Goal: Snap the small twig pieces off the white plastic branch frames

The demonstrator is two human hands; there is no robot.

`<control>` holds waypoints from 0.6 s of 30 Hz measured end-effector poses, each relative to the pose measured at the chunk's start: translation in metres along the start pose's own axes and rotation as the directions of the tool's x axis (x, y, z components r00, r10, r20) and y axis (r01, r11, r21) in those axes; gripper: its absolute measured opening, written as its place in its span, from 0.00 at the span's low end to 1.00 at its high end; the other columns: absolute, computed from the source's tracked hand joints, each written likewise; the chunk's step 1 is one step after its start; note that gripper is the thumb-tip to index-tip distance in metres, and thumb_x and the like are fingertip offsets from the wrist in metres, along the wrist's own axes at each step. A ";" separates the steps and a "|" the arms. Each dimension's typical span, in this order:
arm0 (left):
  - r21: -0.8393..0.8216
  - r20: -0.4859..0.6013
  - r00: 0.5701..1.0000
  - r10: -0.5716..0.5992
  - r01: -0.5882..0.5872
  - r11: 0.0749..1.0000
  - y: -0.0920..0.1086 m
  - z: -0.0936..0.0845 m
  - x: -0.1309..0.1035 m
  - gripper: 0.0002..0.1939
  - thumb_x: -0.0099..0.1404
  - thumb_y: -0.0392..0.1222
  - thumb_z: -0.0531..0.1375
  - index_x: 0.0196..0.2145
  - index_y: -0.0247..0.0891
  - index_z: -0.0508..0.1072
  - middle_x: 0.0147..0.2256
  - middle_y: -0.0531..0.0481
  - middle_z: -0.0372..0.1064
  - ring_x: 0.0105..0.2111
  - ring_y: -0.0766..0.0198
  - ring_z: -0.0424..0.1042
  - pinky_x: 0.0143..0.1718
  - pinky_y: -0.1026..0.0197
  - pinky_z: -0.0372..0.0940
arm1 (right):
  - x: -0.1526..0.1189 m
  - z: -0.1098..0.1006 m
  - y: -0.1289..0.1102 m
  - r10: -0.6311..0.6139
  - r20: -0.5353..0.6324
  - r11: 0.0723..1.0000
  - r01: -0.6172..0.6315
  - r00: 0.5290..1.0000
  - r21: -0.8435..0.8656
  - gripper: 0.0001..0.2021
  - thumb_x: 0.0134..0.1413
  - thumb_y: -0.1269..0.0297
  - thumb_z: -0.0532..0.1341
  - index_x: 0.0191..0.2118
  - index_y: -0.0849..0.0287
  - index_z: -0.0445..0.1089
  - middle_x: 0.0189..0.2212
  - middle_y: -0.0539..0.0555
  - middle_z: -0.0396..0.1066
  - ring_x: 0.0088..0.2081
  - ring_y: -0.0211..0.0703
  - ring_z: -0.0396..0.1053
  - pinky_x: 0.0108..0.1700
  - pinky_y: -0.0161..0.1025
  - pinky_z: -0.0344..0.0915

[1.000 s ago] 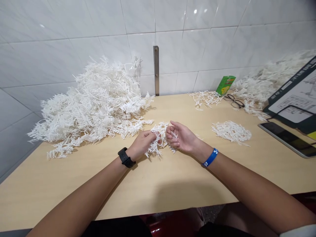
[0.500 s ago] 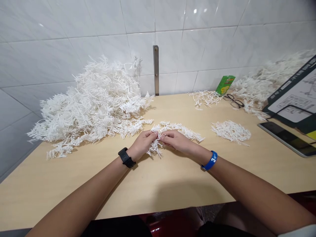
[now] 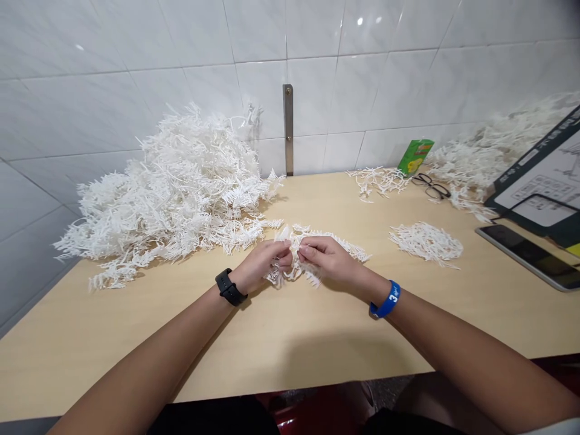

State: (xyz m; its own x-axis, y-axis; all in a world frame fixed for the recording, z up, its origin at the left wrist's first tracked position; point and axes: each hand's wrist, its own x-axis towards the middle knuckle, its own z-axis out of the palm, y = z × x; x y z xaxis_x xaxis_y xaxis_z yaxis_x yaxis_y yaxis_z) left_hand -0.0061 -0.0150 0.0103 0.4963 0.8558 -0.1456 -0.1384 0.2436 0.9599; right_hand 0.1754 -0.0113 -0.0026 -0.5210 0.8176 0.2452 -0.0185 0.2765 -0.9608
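1. Left hand [image 3: 263, 263], wearing a black watch [image 3: 231, 289] at the wrist: thumb and fingers pinch a cluster of white, plastic-looking branched strands [image 3: 275, 279]; fine detail is blurred.
2. Right hand [image 3: 333, 258], with a blue printed wristband [image 3: 386, 300]: fingertips pinched together on the same cluster, facing those of the left hand and just apart from them.
3. The cluster lies between the two hands, low over the pale wood-coloured bench [image 3: 244, 350]; whether its underside touches the surface cannot be told.
4. A white feathery strand [image 3: 352, 246] lies behind the right hand, slanting away to the right.
5. Left rear: a tall, tangled white heap [image 3: 194, 181] of similar pieces, near the tiled wall [image 3: 181, 36].
6. Right: a low oval pile of thin white pieces [image 3: 426, 243], well apart from the hands.
7. Right rear: a small green carton [image 3: 415, 158] stands beside dark-framed glasses [image 3: 432, 186].
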 end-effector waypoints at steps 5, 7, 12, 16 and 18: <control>0.274 -0.025 0.996 0.086 -0.076 0.959 -0.003 0.002 0.000 0.26 0.62 0.61 0.57 0.20 0.37 0.57 0.18 0.58 0.48 0.19 0.72 0.47 0.22 0.64 0.45 | -0.001 0.000 -0.001 -0.065 0.048 0.980 0.073 0.997 -0.185 0.15 0.62 0.56 0.54 0.32 0.60 0.71 0.28 0.53 0.68 0.30 0.40 0.61 0.35 0.36 0.57; 0.280 -0.076 0.987 0.140 -0.114 0.953 -0.006 0.002 0.001 0.25 0.61 0.60 0.58 0.20 0.37 0.58 0.19 0.56 0.53 0.21 0.71 0.53 0.24 0.63 0.50 | 0.000 0.001 0.002 -0.061 0.055 0.973 0.071 0.997 -0.219 0.16 0.63 0.57 0.54 0.31 0.60 0.71 0.27 0.52 0.67 0.29 0.39 0.61 0.34 0.36 0.56; 0.092 -0.112 0.988 0.108 -0.098 0.991 -0.009 0.002 0.001 0.23 0.59 0.57 0.61 0.21 0.37 0.58 0.21 0.55 0.56 0.21 0.70 0.56 0.24 0.64 0.52 | 0.001 0.002 0.007 -0.028 0.072 0.999 0.030 0.997 -0.037 0.17 0.62 0.54 0.54 0.29 0.61 0.69 0.26 0.51 0.65 0.28 0.37 0.59 0.32 0.35 0.55; -0.014 -0.029 0.993 0.112 -0.113 0.994 -0.008 0.003 -0.001 0.23 0.58 0.53 0.62 0.19 0.37 0.57 0.21 0.55 0.55 0.22 0.70 0.56 0.23 0.65 0.53 | 0.001 0.002 0.006 -0.024 0.073 0.999 0.022 0.997 0.033 0.17 0.60 0.53 0.57 0.29 0.61 0.68 0.26 0.52 0.65 0.29 0.38 0.59 0.33 0.36 0.56; -0.037 -0.015 0.994 0.108 -0.109 0.993 -0.007 0.003 -0.002 0.22 0.58 0.52 0.62 0.19 0.36 0.58 0.21 0.55 0.56 0.22 0.70 0.56 0.24 0.65 0.53 | 0.001 0.002 0.004 -0.026 0.066 0.999 0.025 0.997 0.020 0.17 0.60 0.52 0.57 0.27 0.61 0.68 0.25 0.52 0.64 0.28 0.38 0.59 0.33 0.36 0.56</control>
State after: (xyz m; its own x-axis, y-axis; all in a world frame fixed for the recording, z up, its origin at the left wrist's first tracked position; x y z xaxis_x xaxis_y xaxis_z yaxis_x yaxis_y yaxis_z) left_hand -0.0037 -0.0197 0.0040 0.4659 0.8837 -0.0444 -0.2232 0.1660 0.9605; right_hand 0.1732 -0.0103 -0.0063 -0.5753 0.7750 0.2614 -0.0484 0.2868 -0.9568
